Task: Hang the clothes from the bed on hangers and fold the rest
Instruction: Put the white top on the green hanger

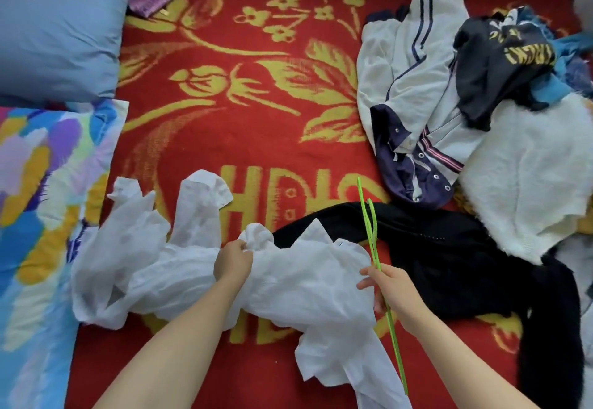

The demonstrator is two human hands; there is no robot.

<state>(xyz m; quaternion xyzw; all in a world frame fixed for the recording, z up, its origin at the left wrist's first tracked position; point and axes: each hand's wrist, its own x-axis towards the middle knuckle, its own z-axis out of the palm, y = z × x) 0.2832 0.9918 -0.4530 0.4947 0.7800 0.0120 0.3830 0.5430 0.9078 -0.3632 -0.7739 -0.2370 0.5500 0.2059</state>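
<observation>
Both grips clamped over bed (263, 152): left hand (232, 262) on white shirt (305, 280), right hand (390, 286) on green hanger (396, 344).

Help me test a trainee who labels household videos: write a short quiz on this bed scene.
1. True or false: the right hand holds a green hanger.
2. The clothes heap lies toward which side of the view? A: left. B: right. C: bottom edge.
3. What does the left hand grip?

Key
1. True.
2. B.
3. The white shirt, at a bunched part of the cloth.
</observation>
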